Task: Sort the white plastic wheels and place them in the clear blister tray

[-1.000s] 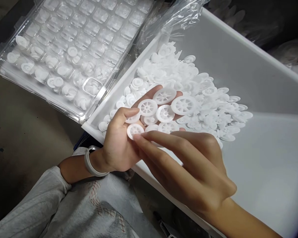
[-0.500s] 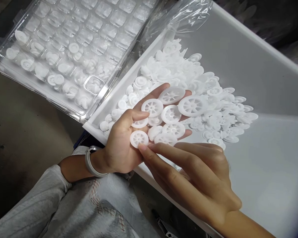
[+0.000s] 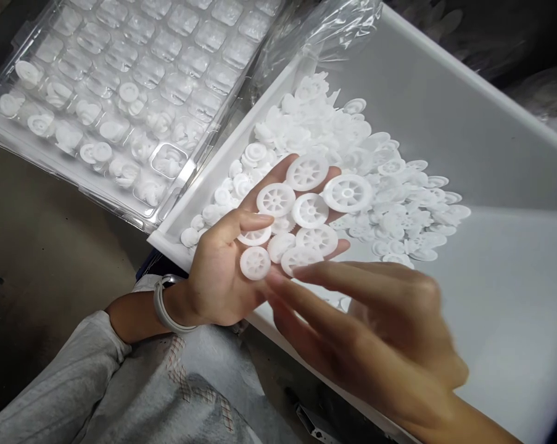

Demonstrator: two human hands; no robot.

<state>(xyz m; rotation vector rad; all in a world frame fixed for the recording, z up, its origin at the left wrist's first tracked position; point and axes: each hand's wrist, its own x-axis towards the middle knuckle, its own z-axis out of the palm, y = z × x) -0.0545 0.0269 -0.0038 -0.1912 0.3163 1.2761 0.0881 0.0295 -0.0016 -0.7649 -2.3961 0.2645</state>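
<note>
My left hand (image 3: pixel 212 271) lies palm up above a white bin, carrying several white plastic gears (image 3: pixel 316 239) spread over the palm and fingers. Its thumb rests on one of them near the edge. Spoked centres show on most of these wheels, and fine teeth on a small gear (image 3: pixel 255 263) near the base of the palm. From the lower right, my right hand (image 3: pixel 375 333) reaches to the gears, fingertips at the lower ones. Two of its fingers are stretched and apart, with nothing visible between them; the other fingers are partly hidden and blurred.
Beneath my hands, the white bin (image 3: pixel 504 296) contains a heap of white plastic parts (image 3: pixel 389 203). Left of it stands a clear compartment tray (image 3: pixel 134 68), white parts in its nearer pockets. Crumpled clear plastic film (image 3: pixel 324 31) hangs over the bin's far corner.
My right fingertips have come off the small gear and spread apart beside the lower gears. The gears have tilted a little in my left palm. The whole view has shifted slightly.
</note>
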